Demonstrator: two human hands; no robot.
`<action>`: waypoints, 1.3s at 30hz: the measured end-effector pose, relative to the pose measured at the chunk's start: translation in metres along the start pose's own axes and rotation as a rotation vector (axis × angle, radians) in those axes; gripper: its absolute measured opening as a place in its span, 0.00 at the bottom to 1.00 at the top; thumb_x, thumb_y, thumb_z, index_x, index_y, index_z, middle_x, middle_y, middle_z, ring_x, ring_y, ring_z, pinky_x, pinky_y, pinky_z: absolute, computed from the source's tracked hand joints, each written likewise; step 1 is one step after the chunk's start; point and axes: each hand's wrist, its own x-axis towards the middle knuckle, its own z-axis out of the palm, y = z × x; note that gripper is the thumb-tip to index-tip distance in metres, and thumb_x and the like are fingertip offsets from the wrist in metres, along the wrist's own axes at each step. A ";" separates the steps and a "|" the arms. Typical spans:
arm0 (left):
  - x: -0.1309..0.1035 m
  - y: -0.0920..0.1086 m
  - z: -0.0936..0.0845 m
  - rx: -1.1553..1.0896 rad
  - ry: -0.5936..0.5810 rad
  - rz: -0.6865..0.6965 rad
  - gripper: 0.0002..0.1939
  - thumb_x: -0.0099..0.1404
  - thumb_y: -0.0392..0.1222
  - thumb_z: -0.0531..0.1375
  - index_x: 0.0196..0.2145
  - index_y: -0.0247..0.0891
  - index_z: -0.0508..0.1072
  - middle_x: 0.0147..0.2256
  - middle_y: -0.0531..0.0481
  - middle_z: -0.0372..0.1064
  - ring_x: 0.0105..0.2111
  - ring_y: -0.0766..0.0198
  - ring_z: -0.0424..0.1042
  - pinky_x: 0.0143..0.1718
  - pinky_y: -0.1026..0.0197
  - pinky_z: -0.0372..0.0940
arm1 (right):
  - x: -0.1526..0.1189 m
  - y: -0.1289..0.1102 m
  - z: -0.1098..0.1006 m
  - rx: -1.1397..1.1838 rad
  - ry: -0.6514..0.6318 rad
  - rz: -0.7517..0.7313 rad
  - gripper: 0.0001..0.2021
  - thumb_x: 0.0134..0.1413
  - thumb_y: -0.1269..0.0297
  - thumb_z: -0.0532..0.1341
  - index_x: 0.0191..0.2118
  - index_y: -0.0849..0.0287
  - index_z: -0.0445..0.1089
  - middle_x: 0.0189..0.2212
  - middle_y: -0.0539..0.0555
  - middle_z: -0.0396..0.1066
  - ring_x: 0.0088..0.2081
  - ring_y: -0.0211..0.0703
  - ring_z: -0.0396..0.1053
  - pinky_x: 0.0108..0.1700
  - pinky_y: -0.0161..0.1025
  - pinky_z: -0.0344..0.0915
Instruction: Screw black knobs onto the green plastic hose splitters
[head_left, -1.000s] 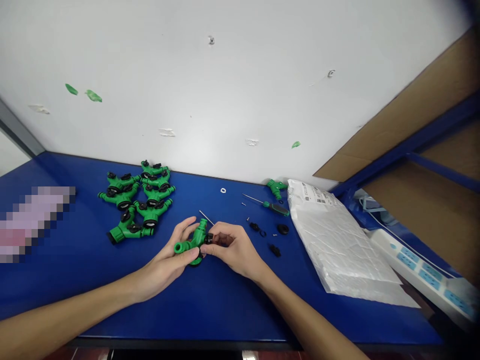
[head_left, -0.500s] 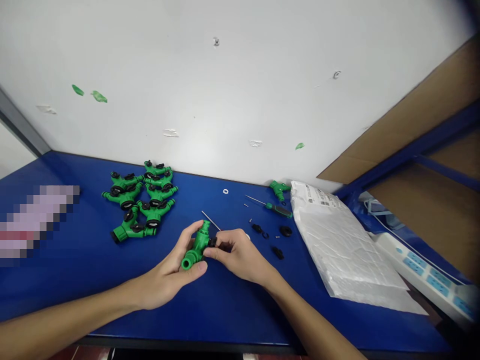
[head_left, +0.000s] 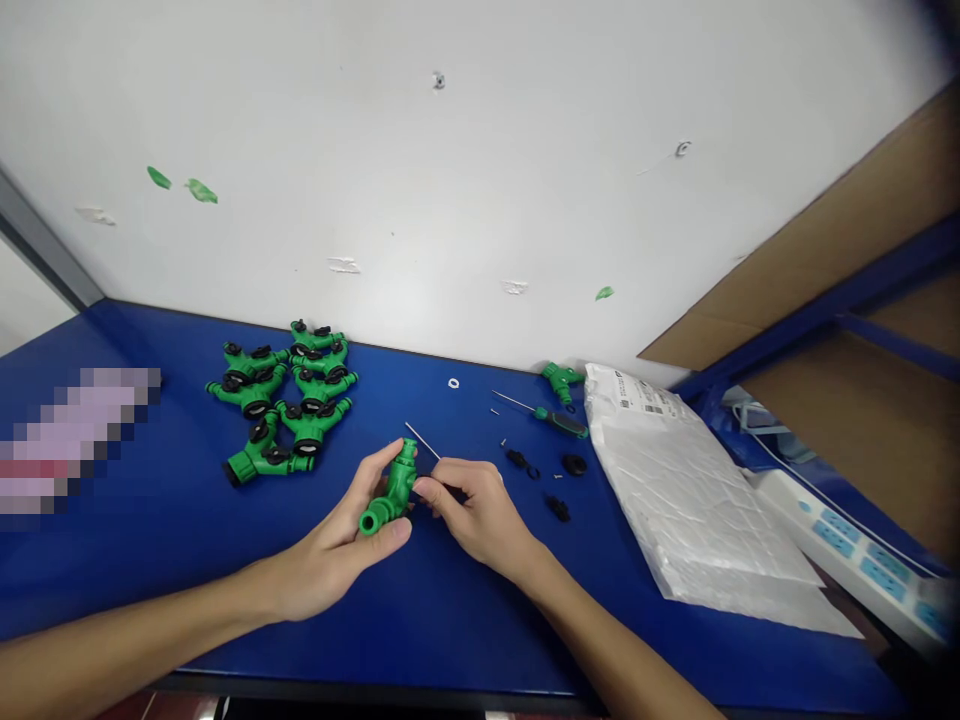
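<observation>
My left hand [head_left: 334,560] is closed around a green plastic hose splitter [head_left: 397,488], held tilted above the blue table with one open pipe end facing me. My right hand [head_left: 480,508] pinches at the splitter's right side, where a black valve handle showed between the fingers a moment ago. The fingers now mostly hide that handle. Just beyond the right hand lies a thin metal rod [head_left: 421,440], its near end hidden by the fingers. Right of this hand are small black valve parts [head_left: 557,508], a black ring [head_left: 533,472] and a black round cap [head_left: 574,464].
Several assembled green splitters [head_left: 259,460] with black handles stand at left. At the right are a screwdriver [head_left: 559,420], another green splitter body [head_left: 561,380], a white padded bag [head_left: 675,490] and a power strip [head_left: 840,540]. A white washer [head_left: 453,383] lies near the wall.
My right hand's fingers have shifted around the splitter's side and now cover the black handle. The splitter has turned slightly in my left hand, which stays nearly in place.
</observation>
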 end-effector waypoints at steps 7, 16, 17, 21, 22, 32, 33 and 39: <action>0.001 0.001 -0.001 0.050 0.021 0.012 0.37 0.68 0.54 0.56 0.69 0.53 0.42 0.68 0.48 0.47 0.68 0.50 0.42 0.67 0.47 0.45 | -0.001 0.001 0.018 0.472 0.205 0.267 0.18 0.51 0.49 0.67 0.27 0.60 0.70 0.18 0.48 0.69 0.19 0.36 0.66 0.23 0.34 0.64; 0.000 0.001 -0.002 0.061 -0.049 0.067 0.42 0.70 0.53 0.55 0.69 0.52 0.29 0.71 0.47 0.36 0.68 0.49 0.44 0.66 0.47 0.45 | -0.001 0.000 0.012 0.709 0.196 0.257 0.14 0.48 0.55 0.71 0.35 0.61 0.78 0.22 0.51 0.76 0.22 0.40 0.74 0.28 0.39 0.74; 0.001 0.001 -0.002 0.063 -0.050 0.073 0.42 0.70 0.53 0.54 0.69 0.53 0.29 0.72 0.48 0.33 0.69 0.49 0.43 0.66 0.47 0.45 | -0.001 0.000 0.011 0.705 0.185 0.249 0.13 0.48 0.57 0.71 0.36 0.61 0.78 0.23 0.52 0.77 0.23 0.40 0.74 0.30 0.39 0.75; 0.001 0.001 -0.002 0.118 -0.069 0.077 0.43 0.70 0.52 0.54 0.69 0.52 0.26 0.71 0.47 0.32 0.69 0.49 0.41 0.67 0.46 0.43 | -0.002 0.001 0.013 0.713 0.182 0.252 0.11 0.47 0.60 0.71 0.36 0.60 0.78 0.23 0.50 0.76 0.24 0.38 0.73 0.30 0.37 0.73; 0.000 0.000 -0.002 0.136 -0.069 0.076 0.43 0.70 0.52 0.54 0.69 0.52 0.26 0.71 0.46 0.33 0.69 0.49 0.41 0.67 0.45 0.43 | -0.003 0.001 0.014 0.714 0.187 0.256 0.10 0.47 0.60 0.71 0.34 0.60 0.78 0.22 0.49 0.75 0.24 0.38 0.73 0.30 0.36 0.73; -0.001 -0.008 -0.001 0.243 -0.004 0.168 0.43 0.70 0.49 0.55 0.70 0.51 0.28 0.67 0.44 0.50 0.68 0.47 0.45 0.66 0.41 0.44 | -0.001 0.001 0.018 0.827 0.133 0.301 0.11 0.47 0.57 0.71 0.29 0.61 0.77 0.22 0.51 0.75 0.23 0.37 0.71 0.27 0.36 0.70; -0.001 -0.006 0.000 0.230 0.012 0.154 0.43 0.70 0.50 0.56 0.70 0.51 0.29 0.67 0.44 0.49 0.68 0.47 0.45 0.66 0.42 0.44 | -0.001 0.002 0.018 0.832 0.127 0.309 0.11 0.47 0.57 0.71 0.29 0.61 0.77 0.22 0.51 0.75 0.23 0.37 0.71 0.28 0.36 0.71; 0.001 0.003 0.000 0.119 0.027 0.027 0.40 0.70 0.53 0.55 0.70 0.52 0.34 0.71 0.48 0.37 0.69 0.49 0.42 0.66 0.47 0.49 | 0.000 0.001 0.012 0.624 0.190 0.250 0.10 0.48 0.59 0.70 0.34 0.60 0.78 0.25 0.51 0.76 0.26 0.39 0.73 0.30 0.37 0.70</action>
